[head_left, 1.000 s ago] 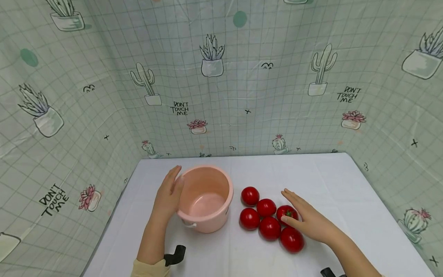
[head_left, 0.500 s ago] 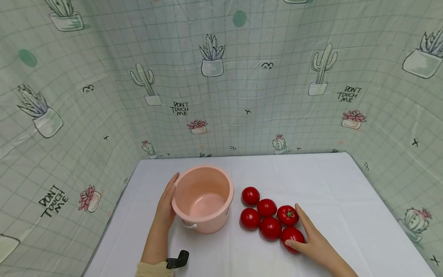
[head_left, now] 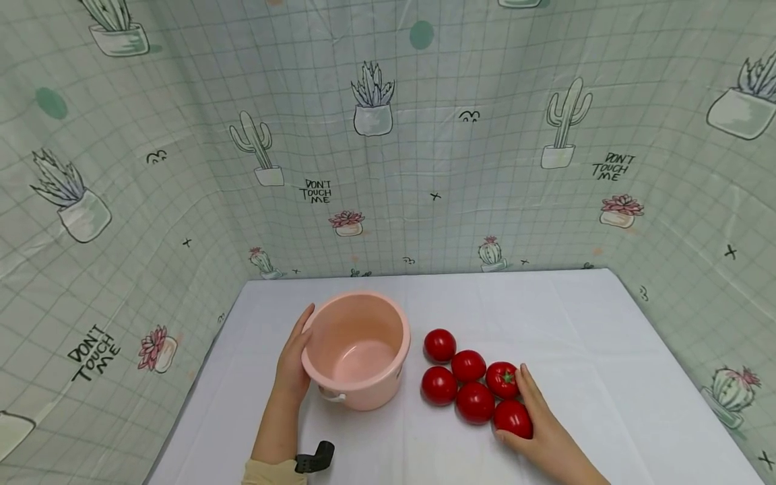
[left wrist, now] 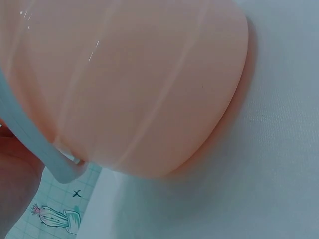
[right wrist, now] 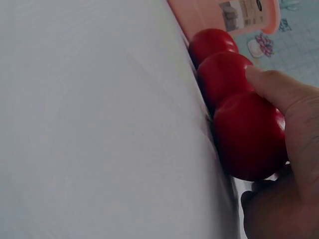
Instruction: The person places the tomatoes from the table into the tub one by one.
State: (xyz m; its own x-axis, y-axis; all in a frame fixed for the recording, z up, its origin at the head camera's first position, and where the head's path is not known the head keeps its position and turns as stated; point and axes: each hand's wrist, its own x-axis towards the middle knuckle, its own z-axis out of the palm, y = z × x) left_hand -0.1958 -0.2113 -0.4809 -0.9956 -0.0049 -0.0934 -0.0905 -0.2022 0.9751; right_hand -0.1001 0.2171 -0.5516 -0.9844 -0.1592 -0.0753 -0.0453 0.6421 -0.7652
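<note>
A pink bucket [head_left: 356, 394] stands upright on the white table, its white handle [left wrist: 35, 137] hanging at the side. My left hand [head_left: 294, 364] holds it at the left, thumb at the rim and fingers along the outer wall. Several red tomatoes lie in a cluster right of the bucket. My right hand [head_left: 539, 428] grips the nearest tomato [head_left: 512, 417], thumb on its near side and fingers round its right side. Just behind it sits a tomato with a green stem top [head_left: 502, 379], next to my fingertips. In the right wrist view the gripped tomato [right wrist: 249, 139] is close over the tablecloth.
Other tomatoes [head_left: 475, 403] sit between the held one and the bucket, near one another. A white cloth covers the table [head_left: 576, 323]. Grid-patterned curtains [head_left: 448, 155] with cactus prints hang behind and at both sides.
My left hand has come down from above the bucket's rim onto its left side. My right hand has moved nearer and closed round the nearest tomato.
</note>
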